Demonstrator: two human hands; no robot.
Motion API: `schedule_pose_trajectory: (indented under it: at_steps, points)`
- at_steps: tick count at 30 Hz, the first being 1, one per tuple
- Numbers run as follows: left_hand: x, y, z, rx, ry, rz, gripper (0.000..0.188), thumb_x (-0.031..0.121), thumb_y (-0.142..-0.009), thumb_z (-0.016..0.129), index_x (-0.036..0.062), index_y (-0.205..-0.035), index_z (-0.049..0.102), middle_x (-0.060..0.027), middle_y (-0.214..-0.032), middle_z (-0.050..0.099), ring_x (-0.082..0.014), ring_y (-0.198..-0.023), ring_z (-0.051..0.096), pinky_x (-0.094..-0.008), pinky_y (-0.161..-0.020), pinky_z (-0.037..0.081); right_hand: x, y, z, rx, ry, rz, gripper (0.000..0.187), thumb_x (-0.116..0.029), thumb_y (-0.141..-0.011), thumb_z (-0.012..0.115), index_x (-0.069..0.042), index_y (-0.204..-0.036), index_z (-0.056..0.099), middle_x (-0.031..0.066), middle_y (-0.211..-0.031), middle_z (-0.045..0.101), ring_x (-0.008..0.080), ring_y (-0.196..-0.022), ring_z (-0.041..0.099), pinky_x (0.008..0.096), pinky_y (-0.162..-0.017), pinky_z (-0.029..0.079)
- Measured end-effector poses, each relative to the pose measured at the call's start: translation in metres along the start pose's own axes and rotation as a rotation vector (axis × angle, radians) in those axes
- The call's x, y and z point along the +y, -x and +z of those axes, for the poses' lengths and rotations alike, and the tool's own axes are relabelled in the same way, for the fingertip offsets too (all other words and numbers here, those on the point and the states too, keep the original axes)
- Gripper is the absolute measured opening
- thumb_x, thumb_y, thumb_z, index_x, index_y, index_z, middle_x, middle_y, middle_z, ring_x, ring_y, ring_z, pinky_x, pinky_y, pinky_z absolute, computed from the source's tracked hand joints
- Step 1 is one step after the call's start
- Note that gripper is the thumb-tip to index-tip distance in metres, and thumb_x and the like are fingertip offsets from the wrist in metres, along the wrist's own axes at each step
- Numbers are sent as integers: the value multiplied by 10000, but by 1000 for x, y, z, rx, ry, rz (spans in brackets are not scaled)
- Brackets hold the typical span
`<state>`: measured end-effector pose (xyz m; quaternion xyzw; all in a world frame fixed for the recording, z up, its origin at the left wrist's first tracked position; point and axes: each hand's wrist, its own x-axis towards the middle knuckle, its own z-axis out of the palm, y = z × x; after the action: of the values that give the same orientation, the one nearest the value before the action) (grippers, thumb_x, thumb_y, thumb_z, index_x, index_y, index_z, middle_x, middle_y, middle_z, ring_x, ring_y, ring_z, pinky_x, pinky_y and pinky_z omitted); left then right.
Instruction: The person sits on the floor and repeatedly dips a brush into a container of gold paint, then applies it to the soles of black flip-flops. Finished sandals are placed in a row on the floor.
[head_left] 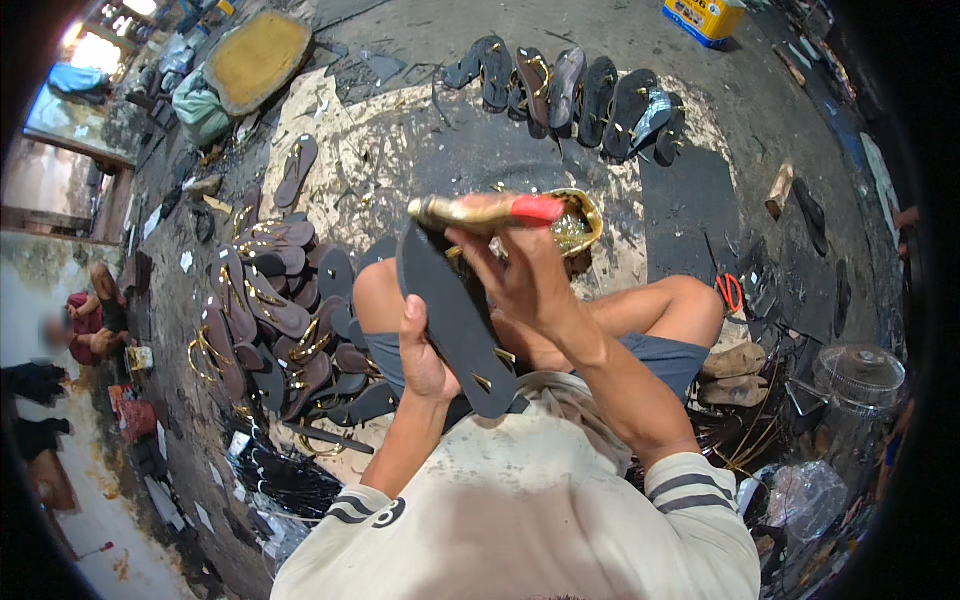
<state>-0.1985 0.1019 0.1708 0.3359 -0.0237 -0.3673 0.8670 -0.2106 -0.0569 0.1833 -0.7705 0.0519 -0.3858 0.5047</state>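
My left hand (425, 355) is closed on the edge of a dark flip-flop (450, 320), held tilted above my lap with its flat sole facing me. Small gold strap ends show through the sole near its lower end. My right hand (525, 265) grips a long brownish-gold tool with a red end (480, 214), crossing the upper end of the flip-flop. Motion smears the tool, so I cannot tell its exact kind. Just beyond my right hand is a gold-coloured, open-topped container (595, 235) with shiny bits inside, partly hidden by the hand.
A heap of brown flip-flops with gold straps (265, 300) lies at my left. A row of dark flip-flops (597, 100) stands at the far side. Red-handled scissors (730, 293) and a fan (858, 385) are at the right. A yellow-and-blue container (705, 18) stands farther off; another person (95, 315) is far left.
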Motion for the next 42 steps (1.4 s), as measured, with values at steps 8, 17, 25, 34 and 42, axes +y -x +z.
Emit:
schedule_pose_trajectory:
  at_steps: [8,17,25,34,42]
  points:
    - [-5,-18,-8,-34,74,-6,702,603,-966,498,73,-1425,459,-125,-1366,561,-255,-1232,571,-409,-1023,499,1,4,-20,-85,236,-146,290,-28,-868,725,9,-1143,640,122,-1025,678,259,-921,663,359,-837,513]
    - [-8,-11,-10,-94,47,-37,740,622,-970,465,63,-1454,428,-159,-1389,547,-300,-1183,598,-424,-980,523,20,4,-22,-153,-100,256,278,-156,-892,715,23,-1097,663,184,-1046,699,320,-981,674,357,-872,513]
    - [-24,46,-52,8,230,-343,838,680,-939,472,0,-1427,442,-200,-1326,584,-250,-1105,647,-372,-895,568,197,39,-68,-554,685,519,323,-292,-870,719,-27,-1055,706,205,-959,712,384,-910,678,464,-821,517]
    - [-29,27,-50,252,-179,-226,784,691,-952,426,10,-1325,539,-134,-1149,673,-153,-826,674,-257,-665,572,135,8,-132,3,38,570,268,-186,-833,764,-83,-1079,734,149,-1027,728,253,-1169,613,410,-971,477]
    - [-8,-53,-46,154,23,-66,714,657,-959,466,22,-1265,581,-128,-970,683,-198,-687,662,-273,-552,578,84,-4,-132,-55,395,673,367,-327,-885,723,-16,-1079,729,160,-1036,736,257,-964,703,345,-854,514]
